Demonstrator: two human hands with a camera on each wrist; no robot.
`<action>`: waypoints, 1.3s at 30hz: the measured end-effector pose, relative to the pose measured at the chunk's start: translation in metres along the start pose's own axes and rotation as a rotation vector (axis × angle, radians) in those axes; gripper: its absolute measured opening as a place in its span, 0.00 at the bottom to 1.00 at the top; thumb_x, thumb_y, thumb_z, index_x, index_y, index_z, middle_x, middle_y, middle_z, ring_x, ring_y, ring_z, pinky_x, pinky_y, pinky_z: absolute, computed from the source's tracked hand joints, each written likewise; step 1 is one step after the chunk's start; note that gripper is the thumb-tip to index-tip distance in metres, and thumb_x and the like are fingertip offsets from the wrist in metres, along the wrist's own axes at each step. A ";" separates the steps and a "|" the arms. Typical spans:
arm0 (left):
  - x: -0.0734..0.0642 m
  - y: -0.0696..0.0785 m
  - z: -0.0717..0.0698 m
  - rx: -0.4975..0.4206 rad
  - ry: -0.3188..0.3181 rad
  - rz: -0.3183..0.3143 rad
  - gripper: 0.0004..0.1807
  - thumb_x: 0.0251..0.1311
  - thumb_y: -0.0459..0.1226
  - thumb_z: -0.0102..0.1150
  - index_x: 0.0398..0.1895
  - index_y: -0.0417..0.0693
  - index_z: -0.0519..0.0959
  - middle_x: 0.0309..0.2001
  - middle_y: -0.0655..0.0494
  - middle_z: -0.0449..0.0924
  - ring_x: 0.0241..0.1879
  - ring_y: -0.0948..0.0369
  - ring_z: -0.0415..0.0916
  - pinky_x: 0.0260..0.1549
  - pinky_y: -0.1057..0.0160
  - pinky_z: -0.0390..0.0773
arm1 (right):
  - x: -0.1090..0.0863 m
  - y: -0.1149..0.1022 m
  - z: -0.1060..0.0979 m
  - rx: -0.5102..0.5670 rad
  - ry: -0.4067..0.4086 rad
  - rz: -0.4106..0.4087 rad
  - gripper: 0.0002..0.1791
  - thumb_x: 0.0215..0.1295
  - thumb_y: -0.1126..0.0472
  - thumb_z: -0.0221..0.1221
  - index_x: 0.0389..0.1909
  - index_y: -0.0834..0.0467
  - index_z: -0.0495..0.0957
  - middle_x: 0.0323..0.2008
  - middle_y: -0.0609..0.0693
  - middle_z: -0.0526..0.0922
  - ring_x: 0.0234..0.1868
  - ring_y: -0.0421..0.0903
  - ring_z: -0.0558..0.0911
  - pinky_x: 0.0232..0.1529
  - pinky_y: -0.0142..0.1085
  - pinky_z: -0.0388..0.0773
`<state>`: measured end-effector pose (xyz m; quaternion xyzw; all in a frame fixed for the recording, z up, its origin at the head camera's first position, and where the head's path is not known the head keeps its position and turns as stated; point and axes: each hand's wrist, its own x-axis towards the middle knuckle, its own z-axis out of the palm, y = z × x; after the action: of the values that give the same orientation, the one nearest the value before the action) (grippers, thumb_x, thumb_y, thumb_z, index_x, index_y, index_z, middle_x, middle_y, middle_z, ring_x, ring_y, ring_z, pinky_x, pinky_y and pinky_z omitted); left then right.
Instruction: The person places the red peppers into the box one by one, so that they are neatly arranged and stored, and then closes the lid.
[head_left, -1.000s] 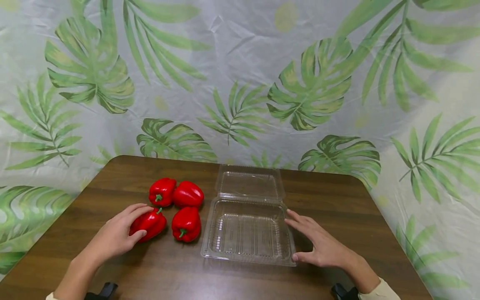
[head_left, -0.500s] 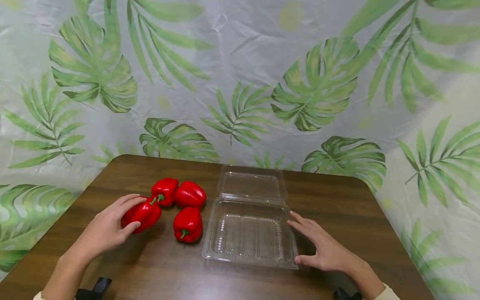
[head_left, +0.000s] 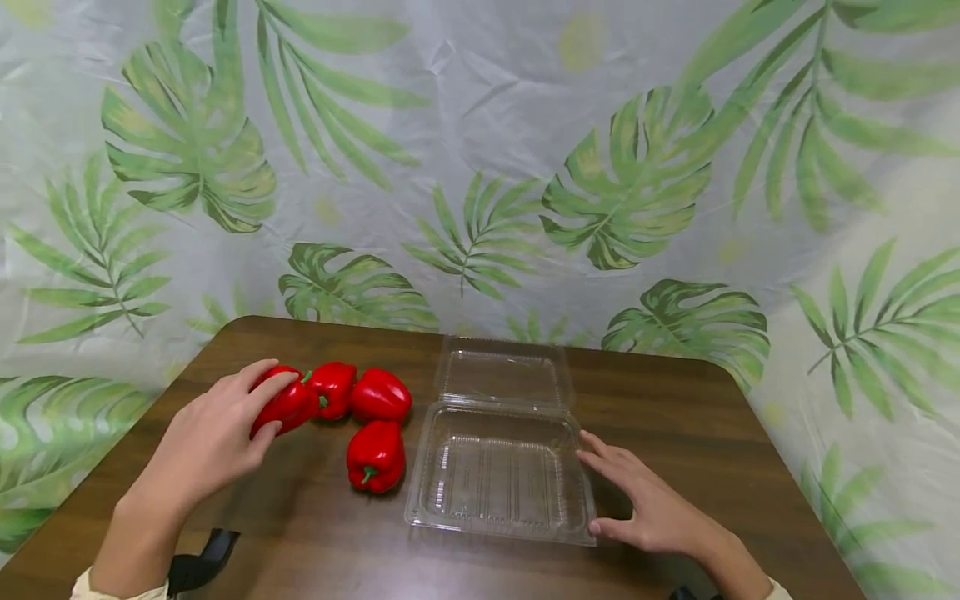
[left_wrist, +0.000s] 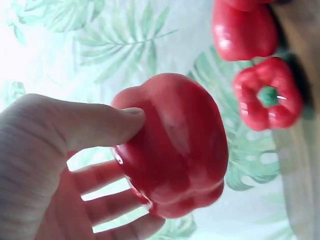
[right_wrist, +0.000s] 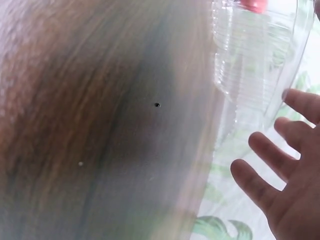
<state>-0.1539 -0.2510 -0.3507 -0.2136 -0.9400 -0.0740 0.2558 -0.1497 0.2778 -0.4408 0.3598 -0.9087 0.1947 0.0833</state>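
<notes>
My left hand (head_left: 213, 425) grips a red bell pepper (head_left: 288, 400) with a green stem, thumb on one side and fingers on the other. The left wrist view shows that pepper (left_wrist: 175, 140) held up, its lobed side facing the camera. Right of it on the table lie three more red bell peppers, one at the back (head_left: 332, 388), a second (head_left: 381, 395) beside it and a third (head_left: 376, 457) in front. At the right rim of a clear plastic clamshell container (head_left: 498, 529), my right hand (head_left: 648, 500) has its fingers spread and fairly straight, fingertips and thumb at the edge.
The container's lid (head_left: 502, 375) is folded back toward the table's far edge. Under everything is a brown wood-grain table (head_left: 337, 550). A leaf-patterned cloth (head_left: 480, 167) hangs behind it.
My left hand has lifted the bell pepper up and slightly left, away from the front pepper. The right hand stays at the container's rim, and the other peppers have not moved.
</notes>
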 end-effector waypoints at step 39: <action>0.062 0.038 0.025 -0.139 -0.055 0.365 0.34 0.52 0.35 0.73 0.66 0.49 0.75 0.70 0.53 0.71 0.59 0.52 0.76 0.49 0.51 0.82 | -0.001 -0.001 0.000 -0.013 -0.013 0.032 0.44 0.57 0.45 0.68 0.72 0.55 0.65 0.75 0.57 0.63 0.66 0.49 0.71 0.51 0.50 0.79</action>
<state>-0.1963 -0.1879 -0.3395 -0.3996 -0.8849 -0.0850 0.2236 -0.1484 0.2779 -0.4405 0.3461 -0.9160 0.1880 0.0766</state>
